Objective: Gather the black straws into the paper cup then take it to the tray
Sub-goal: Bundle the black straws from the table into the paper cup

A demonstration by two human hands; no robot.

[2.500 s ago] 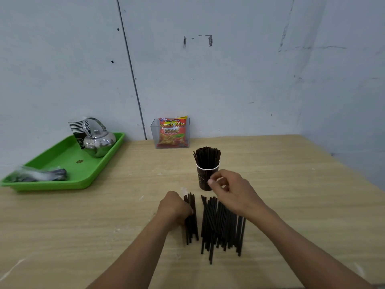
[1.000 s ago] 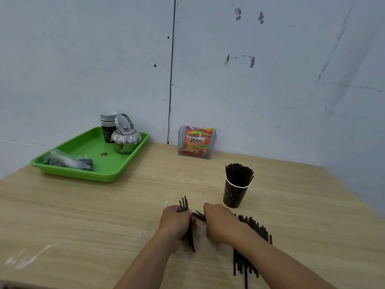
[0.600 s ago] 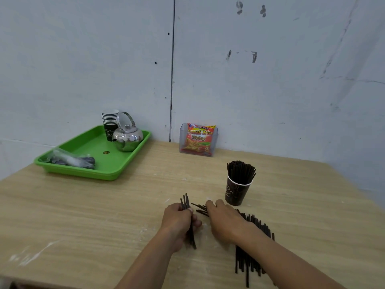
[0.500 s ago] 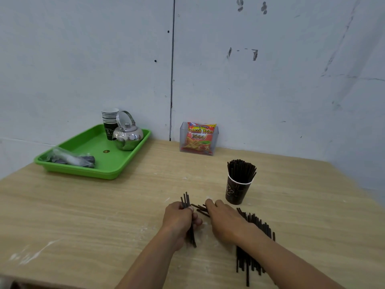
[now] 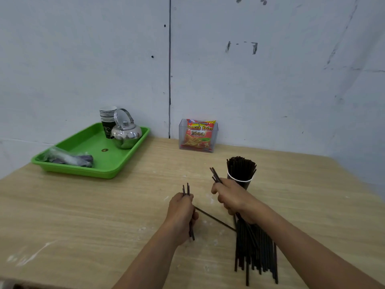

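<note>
A dark paper cup (image 5: 244, 183) with a white rim stands on the wooden table, packed with upright black straws (image 5: 241, 167). My right hand (image 5: 233, 200) is just in front and left of the cup, closed on a few straws whose tips (image 5: 215, 176) point up and left. My left hand (image 5: 181, 211) grips a small bundle of straws (image 5: 186, 189). A pile of loose straws (image 5: 255, 249) lies under my right forearm, and one single straw (image 5: 214, 219) lies slanted between my hands. The green tray (image 5: 91, 167) sits at the far left.
On the tray stand a steel kettle (image 5: 126, 133), a stack of paper cups (image 5: 108, 119) and a plastic-wrapped bundle (image 5: 66, 158). A clear holder with a snack packet (image 5: 199, 135) stands against the grey wall. The table's right edge runs past the cup.
My right hand has lifted off the table with a few straws and moved toward the cup. One straw now lies exposed between my hands. My left hand stays in place with its bundle.
</note>
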